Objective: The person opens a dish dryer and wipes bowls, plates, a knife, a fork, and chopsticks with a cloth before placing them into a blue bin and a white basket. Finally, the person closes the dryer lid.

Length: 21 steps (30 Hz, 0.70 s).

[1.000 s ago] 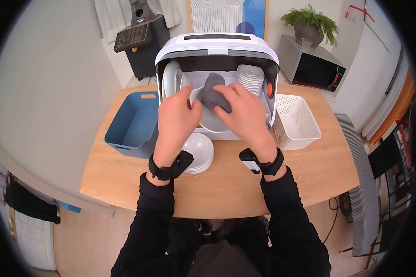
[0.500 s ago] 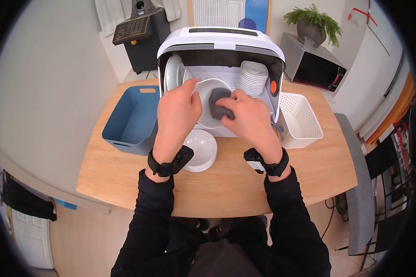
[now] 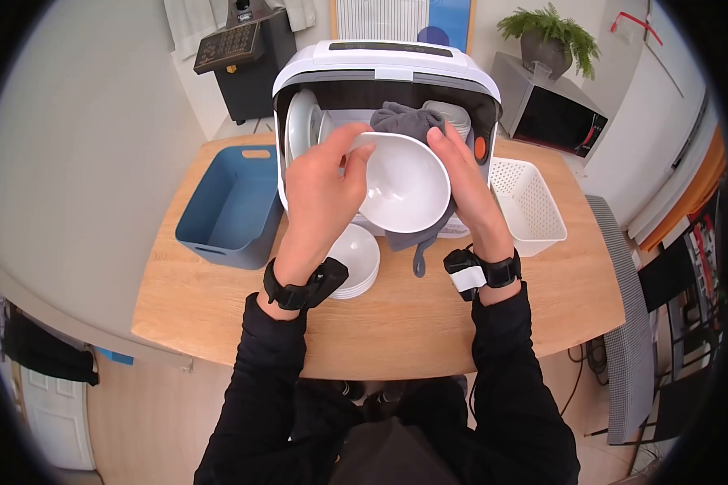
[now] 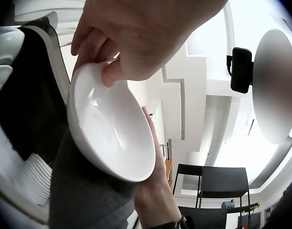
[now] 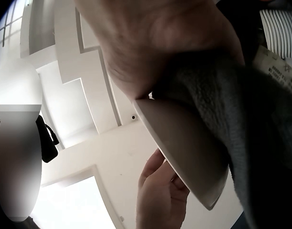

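A white bowl (image 3: 404, 186) is held up in front of the open white cabinet, tilted so its inside shows in the head view. My left hand (image 3: 325, 174) pinches its rim at the left, thumb on the inner side, as the left wrist view shows. Against the outside of the bowl my right hand (image 3: 471, 182) holds a grey cloth (image 3: 408, 120), cupping the bowl's right side. The cloth (image 5: 208, 100) covers part of the bowl's underside in the right wrist view and hides some of the right fingers. A stack of white bowls (image 3: 354, 259) stands on the table below.
Inside the white cabinet (image 3: 384, 55), plates (image 3: 301, 121) stand at the left and a stack of small white dishes (image 3: 453, 113) at the right. A blue basket (image 3: 226, 202) is left of it, a white perforated basket (image 3: 530, 202) right. All rest on a wooden table (image 3: 380, 339).
The right hand and cloth have gone from inside the bowl to its outer right side and back. The bowl has come slightly nearer and tilts more toward the head camera.
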### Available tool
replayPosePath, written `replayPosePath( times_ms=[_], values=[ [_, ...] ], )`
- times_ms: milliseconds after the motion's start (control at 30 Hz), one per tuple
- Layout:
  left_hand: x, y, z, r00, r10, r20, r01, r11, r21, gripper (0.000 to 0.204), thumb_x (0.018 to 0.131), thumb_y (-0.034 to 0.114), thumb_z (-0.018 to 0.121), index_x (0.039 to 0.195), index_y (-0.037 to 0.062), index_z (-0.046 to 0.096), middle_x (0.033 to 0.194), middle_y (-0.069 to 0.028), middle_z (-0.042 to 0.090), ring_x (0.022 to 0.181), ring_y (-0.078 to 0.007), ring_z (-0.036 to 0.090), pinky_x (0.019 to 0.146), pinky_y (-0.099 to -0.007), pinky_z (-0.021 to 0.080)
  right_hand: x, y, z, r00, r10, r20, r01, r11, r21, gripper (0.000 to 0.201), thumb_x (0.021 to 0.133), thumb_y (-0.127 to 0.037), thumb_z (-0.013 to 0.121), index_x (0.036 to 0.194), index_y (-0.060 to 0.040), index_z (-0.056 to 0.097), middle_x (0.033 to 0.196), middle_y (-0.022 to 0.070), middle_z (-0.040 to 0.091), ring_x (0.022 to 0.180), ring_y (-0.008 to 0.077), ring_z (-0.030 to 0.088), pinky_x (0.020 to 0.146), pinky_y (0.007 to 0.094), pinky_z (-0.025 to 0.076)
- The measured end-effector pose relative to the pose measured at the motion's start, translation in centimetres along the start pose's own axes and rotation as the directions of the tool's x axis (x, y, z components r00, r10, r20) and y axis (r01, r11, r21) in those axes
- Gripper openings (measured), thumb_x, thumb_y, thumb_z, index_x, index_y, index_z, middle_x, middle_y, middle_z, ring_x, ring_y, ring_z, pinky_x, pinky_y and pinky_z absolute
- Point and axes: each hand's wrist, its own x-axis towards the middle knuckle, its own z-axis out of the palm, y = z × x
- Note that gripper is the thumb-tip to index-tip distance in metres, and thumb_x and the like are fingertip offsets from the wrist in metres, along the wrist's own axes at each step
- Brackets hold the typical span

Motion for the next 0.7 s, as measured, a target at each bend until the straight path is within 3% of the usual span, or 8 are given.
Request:
replayPosePath(
  times_ms=[67,167,267,367,467,567,700],
  values=[
    [0.1,-0.5,0.5,0.998,0.012,-0.065,-0.015,0.999,-0.037,0.017,0.086,0.010,0.069,0.103,0.0099,0.070,0.072,-0.0123,0.067,0.060,-0.0223,0.065,0.055,-0.0309,0.049,0.0,0.2,0.0,1.000,-0.005,0.012,0.004,0.999,0.046,0.051,0.101,-0.041,0.052,0.138,-0.0052,0.048,0.122,0.0033,0.059,0.112,0.0106,0.054,0.094,0.0255,0.044],
    [0.3,-0.9,0.3,0.991,-0.077,-0.111,0.066,0.993,-0.100,0.020,0.090,0.015,0.070,0.107,0.0042,0.068,0.084,-0.0086,0.071,0.069,-0.0127,0.064,0.060,-0.0261,0.050,0.2,0.6,-0.3,1.000,-0.003,0.021,0.001,0.995,0.101,0.068,0.097,-0.047,0.057,0.144,-0.0016,0.037,0.133,0.0095,0.053,0.121,0.0151,0.050,0.101,0.0290,0.042],
    [0.5,-1.7,0.6,0.977,-0.057,-0.204,0.035,0.993,-0.113,0.020,0.091,0.016,0.069,0.107,0.0036,0.068,0.084,-0.0088,0.071,0.070,-0.0127,0.064,0.061,-0.0264,0.050,0.5,2.9,-0.7,0.991,0.127,-0.041,-0.122,0.987,0.109,0.089,0.091,-0.055,0.063,0.148,0.0029,0.026,0.140,0.0173,0.046,0.129,0.0219,0.046,0.107,0.0335,0.038],
    [0.8,-1.8,0.4,0.963,-0.001,-0.270,-0.014,0.998,-0.054,0.015,0.089,0.011,0.069,0.104,0.0081,0.068,0.080,-0.0118,0.069,0.062,-0.0189,0.063,0.057,-0.0266,0.050,0.4,2.7,-0.6,0.972,0.234,0.031,-0.235,0.949,0.210,0.104,0.085,-0.057,0.070,0.149,0.0063,0.017,0.143,0.0229,0.041,0.133,0.0274,0.044,0.110,0.0358,0.036],
    [0.9,-1.2,-0.4,0.989,-0.002,-0.145,0.003,1.000,0.007,0.014,0.088,0.007,0.066,0.102,0.0088,0.068,0.078,-0.0099,0.068,0.064,-0.0213,0.064,0.070,-0.0307,0.053,-0.8,-0.4,1.4,0.978,0.206,-0.027,-0.201,0.970,0.138,0.098,0.084,-0.052,0.073,0.147,0.0055,0.024,0.139,0.0201,0.046,0.129,0.0257,0.046,0.107,0.0357,0.039],
    [0.6,-1.3,-0.5,0.980,0.198,0.003,-0.196,0.967,0.163,0.016,0.086,0.003,0.064,0.100,0.0097,0.067,0.076,-0.0076,0.068,0.066,-0.0251,0.064,0.083,-0.0382,0.052,-0.6,-0.3,0.9,0.997,-0.047,0.057,0.058,0.978,-0.200,0.084,0.086,-0.047,0.073,0.142,0.0032,0.035,0.134,0.0155,0.052,0.125,0.0215,0.049,0.105,0.0336,0.040],
    [0.5,-0.8,-0.3,0.961,0.266,0.071,-0.275,0.938,0.209,0.018,0.086,0.007,0.068,0.104,0.0109,0.070,0.085,-0.0085,0.071,0.062,-0.0226,0.061,0.073,-0.0319,0.053,-1.1,-0.9,1.1,0.994,-0.091,0.062,0.099,0.984,-0.145,0.060,0.094,-0.041,0.066,0.135,-0.0019,0.046,0.126,0.0079,0.056,0.116,0.0147,0.051,0.100,0.0291,0.041]
  ],
)
